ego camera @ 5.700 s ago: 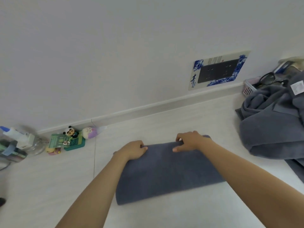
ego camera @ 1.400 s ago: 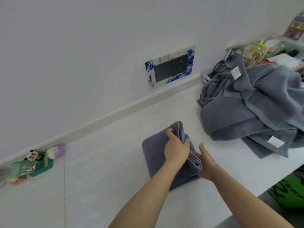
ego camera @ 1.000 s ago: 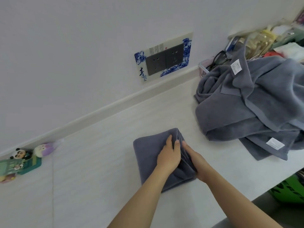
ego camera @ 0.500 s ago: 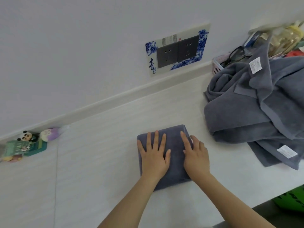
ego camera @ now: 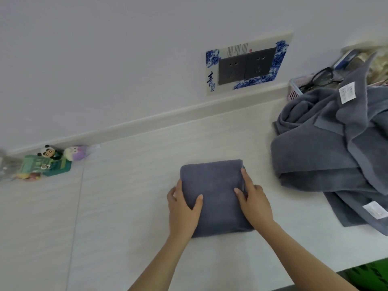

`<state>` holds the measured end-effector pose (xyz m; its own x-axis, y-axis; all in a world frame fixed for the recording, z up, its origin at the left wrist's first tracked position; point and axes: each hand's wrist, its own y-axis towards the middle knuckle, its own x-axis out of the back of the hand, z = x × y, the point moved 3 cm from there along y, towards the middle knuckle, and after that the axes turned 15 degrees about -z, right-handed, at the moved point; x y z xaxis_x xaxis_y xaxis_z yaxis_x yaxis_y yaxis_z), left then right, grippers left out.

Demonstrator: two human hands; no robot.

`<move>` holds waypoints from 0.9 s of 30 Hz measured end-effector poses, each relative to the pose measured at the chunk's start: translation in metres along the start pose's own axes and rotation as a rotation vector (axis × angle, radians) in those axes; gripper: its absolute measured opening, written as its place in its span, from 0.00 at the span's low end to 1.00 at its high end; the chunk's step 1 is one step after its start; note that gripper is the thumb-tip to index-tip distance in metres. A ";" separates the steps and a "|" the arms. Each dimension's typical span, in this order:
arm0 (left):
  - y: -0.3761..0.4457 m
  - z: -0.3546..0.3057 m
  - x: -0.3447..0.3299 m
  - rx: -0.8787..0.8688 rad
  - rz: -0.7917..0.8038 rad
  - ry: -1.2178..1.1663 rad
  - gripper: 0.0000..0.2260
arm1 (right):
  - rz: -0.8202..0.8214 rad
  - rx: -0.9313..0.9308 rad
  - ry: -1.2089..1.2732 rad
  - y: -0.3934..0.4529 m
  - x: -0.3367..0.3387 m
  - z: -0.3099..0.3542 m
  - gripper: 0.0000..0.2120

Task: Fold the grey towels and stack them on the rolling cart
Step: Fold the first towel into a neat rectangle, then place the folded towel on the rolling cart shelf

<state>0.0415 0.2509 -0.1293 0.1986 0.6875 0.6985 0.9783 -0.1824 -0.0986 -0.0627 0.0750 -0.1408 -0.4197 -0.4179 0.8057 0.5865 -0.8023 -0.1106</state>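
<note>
A grey towel [ego camera: 216, 185] folded into a thick square lies on the white counter [ego camera: 130, 206] in the middle of the view. My left hand [ego camera: 182, 208] grips its left edge, thumb on top and fingers down the side. My right hand [ego camera: 255, 203] grips its right edge the same way, thumb on top. A heap of unfolded grey towels [ego camera: 336, 156] with white labels lies to the right. The rolling cart is not in view.
Small toy figures and a green card [ego camera: 48, 162] sit at the wall on the left. A wall socket with a blue-patterned frame [ego camera: 246, 64] is behind. A pink basket with glasses [ego camera: 304, 87] stands at the back right. The counter's front edge runs at the lower right, with something green [ego camera: 369, 276] below it.
Both hands lay flat on top of the folded towel half a second ago; now they have slid out to its left and right edges and grip it.
</note>
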 end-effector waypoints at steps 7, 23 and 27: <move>0.006 0.032 0.045 0.637 0.266 -0.444 0.36 | 0.303 -0.482 0.325 -0.016 -0.009 0.028 0.30; 0.000 0.125 0.301 0.559 -0.174 -0.800 0.19 | 0.800 0.000 0.650 -0.124 -0.055 0.275 0.19; -0.010 0.154 0.371 0.517 -0.328 -0.846 0.18 | 0.822 0.174 0.683 -0.158 -0.079 0.349 0.24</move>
<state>0.1143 0.6162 0.0223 -0.2998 0.9531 0.0408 0.8585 0.2882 -0.4243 0.1195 0.3833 0.0159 -0.1184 -0.9927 0.0217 0.9324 -0.1187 -0.3415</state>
